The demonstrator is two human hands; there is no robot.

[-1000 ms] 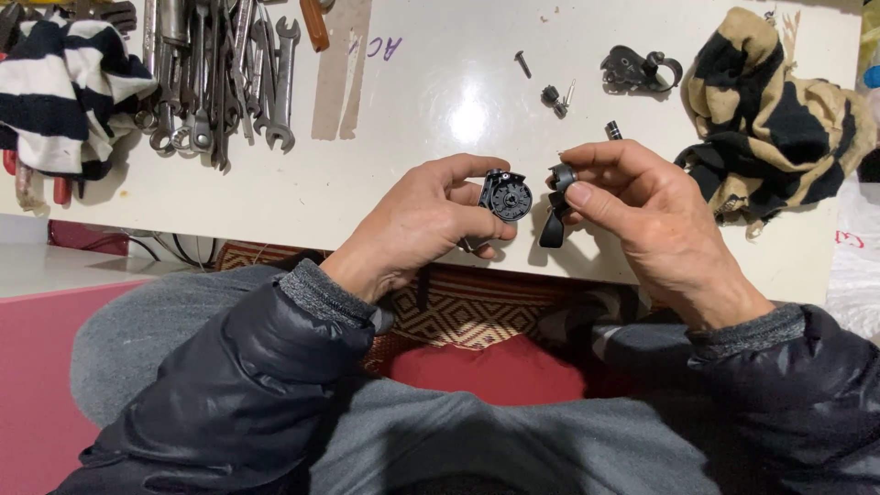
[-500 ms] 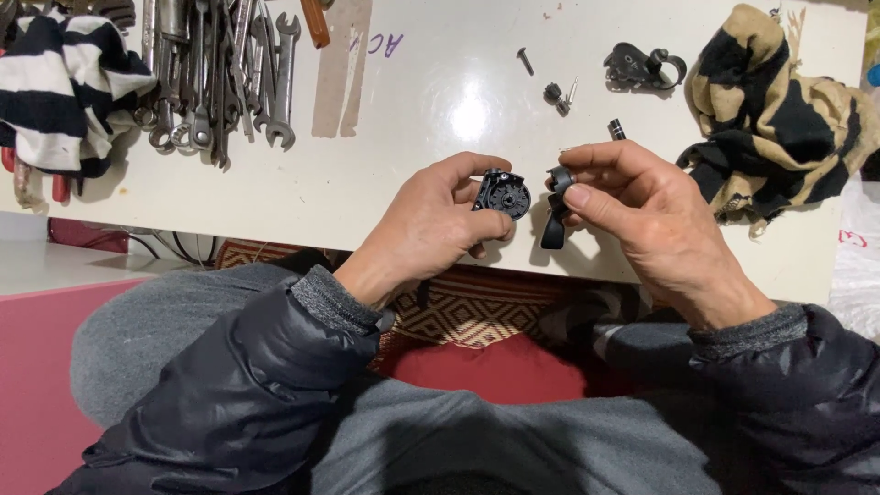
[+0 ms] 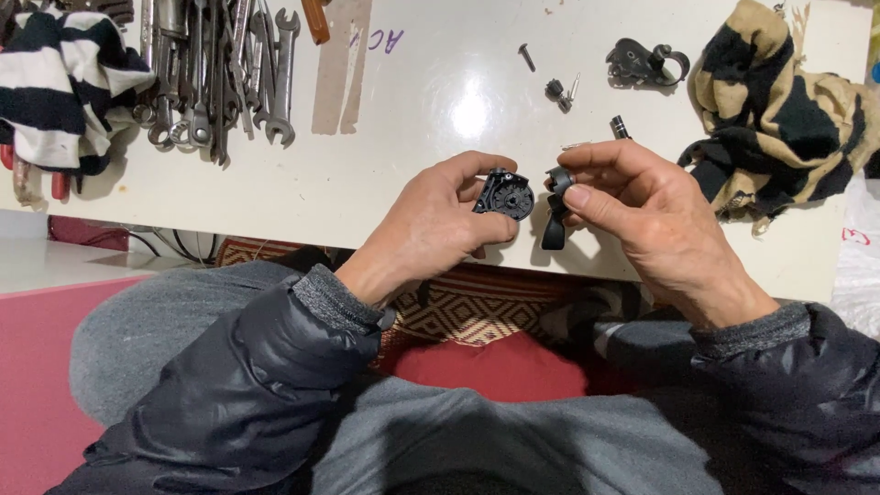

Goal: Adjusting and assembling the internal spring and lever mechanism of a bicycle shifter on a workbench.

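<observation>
**Now both hands grip small black parts at the worktop edge**

Right now your left hand [image 3: 438, 220] is closed around a round black housing [image 3: 505, 194], thumb on top and fingers curled behind it, holding it just over the near edge of the white worktop [image 3: 440, 101]. Your right hand [image 3: 642, 215] pinches a black clamp piece [image 3: 555, 206] between thumb and fingertips; its lower end hangs down past the edge of the worktop. The two parts sit just beside each other with a narrow gap between them, and whether they touch is not clear.

Farther back on the worktop, a small dark bolt [image 3: 527, 57] lies apart from a small knurled piece [image 3: 555, 92], and a short dark cylinder [image 3: 621, 126] rests near your right fingertips. A black bracket with a curved hook [image 3: 644, 64] lies at the far side. To your right sits a crumpled tan and black cloth [image 3: 784, 110]. To your left, a row of wrenches [image 3: 215, 69] lies spread out, next to a black and white striped cloth [image 3: 60, 87]. A strip of brown tape [image 3: 341, 64] is stuck flat on the surface beside the wrenches.

Your forearms, in dark puffy sleeves [image 3: 238, 394], rest above your lap.
</observation>
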